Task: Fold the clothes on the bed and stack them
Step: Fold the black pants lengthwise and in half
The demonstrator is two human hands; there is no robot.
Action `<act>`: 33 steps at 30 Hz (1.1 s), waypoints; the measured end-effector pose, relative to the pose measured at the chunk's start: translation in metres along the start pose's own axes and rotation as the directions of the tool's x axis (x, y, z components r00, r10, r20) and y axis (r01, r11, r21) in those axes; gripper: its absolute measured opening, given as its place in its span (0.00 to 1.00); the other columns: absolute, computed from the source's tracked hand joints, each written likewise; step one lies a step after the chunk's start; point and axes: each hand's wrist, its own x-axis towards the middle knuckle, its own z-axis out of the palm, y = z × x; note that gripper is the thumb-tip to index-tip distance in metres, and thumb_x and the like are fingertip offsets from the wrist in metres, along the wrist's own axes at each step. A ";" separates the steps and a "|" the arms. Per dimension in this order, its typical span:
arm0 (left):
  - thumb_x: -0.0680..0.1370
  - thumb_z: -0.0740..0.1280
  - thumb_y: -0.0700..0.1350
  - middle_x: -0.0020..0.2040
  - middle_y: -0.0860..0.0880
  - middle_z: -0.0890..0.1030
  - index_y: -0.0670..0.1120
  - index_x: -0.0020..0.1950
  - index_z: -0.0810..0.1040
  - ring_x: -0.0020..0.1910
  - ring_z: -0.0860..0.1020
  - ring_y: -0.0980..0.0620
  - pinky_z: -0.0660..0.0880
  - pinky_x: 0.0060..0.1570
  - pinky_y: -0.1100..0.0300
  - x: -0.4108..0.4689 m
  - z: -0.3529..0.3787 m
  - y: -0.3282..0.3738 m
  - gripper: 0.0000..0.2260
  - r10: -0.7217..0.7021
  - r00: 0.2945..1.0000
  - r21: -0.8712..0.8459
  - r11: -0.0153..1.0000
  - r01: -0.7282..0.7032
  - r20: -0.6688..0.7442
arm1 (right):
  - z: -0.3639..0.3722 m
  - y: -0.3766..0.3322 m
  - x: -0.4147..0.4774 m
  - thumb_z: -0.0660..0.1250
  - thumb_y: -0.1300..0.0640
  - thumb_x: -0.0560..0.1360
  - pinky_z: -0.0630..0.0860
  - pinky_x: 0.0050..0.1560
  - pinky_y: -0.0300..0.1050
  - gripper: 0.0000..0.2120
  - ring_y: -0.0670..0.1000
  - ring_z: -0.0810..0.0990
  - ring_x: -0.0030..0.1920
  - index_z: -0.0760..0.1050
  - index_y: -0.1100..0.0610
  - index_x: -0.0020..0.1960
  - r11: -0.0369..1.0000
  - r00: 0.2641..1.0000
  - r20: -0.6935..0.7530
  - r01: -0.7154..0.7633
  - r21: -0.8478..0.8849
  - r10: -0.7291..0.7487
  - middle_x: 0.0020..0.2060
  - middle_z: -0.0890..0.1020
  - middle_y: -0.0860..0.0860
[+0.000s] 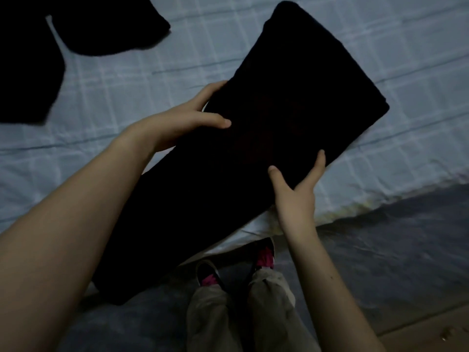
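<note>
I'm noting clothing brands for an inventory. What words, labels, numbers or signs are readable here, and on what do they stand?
None: no text can be read anywhere in this dim view.
The folded dark garment, gripped by the left hand and right hand: no print or tag visible.
The second dark garment on the checked bedsheet: none visible.
The shoes: too dark and blurred to tell.

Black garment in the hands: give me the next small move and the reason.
Probably fold the garment in half, near end onto far end. The left hand and right hand grip its long sides, it is a long strip, and its near end droops past the bed edge.
</note>
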 end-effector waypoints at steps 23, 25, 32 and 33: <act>0.71 0.64 0.40 0.69 0.53 0.75 0.57 0.73 0.68 0.66 0.76 0.50 0.77 0.54 0.62 0.017 0.035 0.044 0.31 0.134 0.981 -0.336 0.925 -0.176 -0.143 | -0.045 -0.022 0.019 0.68 0.36 0.71 0.83 0.49 0.52 0.31 0.55 0.85 0.49 0.53 0.18 0.65 0.978 0.947 0.318 -0.112 0.177 0.051 0.57 0.78 0.46; 0.73 0.61 0.39 0.69 0.50 0.75 0.56 0.74 0.67 0.64 0.77 0.50 0.77 0.54 0.61 0.016 0.038 0.038 0.29 0.113 0.979 -0.405 0.898 -0.174 -0.170 | -0.046 -0.024 0.024 0.66 0.31 0.66 0.80 0.57 0.58 0.31 0.54 0.82 0.55 0.52 0.15 0.61 0.982 0.960 0.279 -0.077 0.171 0.027 0.56 0.77 0.41; 0.75 0.59 0.39 0.70 0.51 0.75 0.56 0.74 0.68 0.64 0.77 0.50 0.77 0.55 0.61 0.017 0.044 0.037 0.27 0.092 0.970 -0.494 0.848 -0.195 -0.224 | -0.027 -0.015 0.031 0.73 0.52 0.73 0.75 0.66 0.55 0.37 0.48 0.72 0.70 0.59 0.24 0.69 0.796 0.972 0.225 -0.080 0.600 -0.071 0.74 0.66 0.43; 0.75 0.60 0.39 0.70 0.52 0.75 0.57 0.73 0.69 0.65 0.77 0.51 0.77 0.55 0.62 0.018 0.042 0.039 0.27 0.097 0.969 -0.470 0.860 -0.197 -0.229 | -0.028 -0.016 0.034 0.74 0.53 0.72 0.77 0.64 0.49 0.38 0.45 0.72 0.70 0.59 0.25 0.70 0.801 0.979 0.165 -0.005 0.599 -0.117 0.74 0.66 0.41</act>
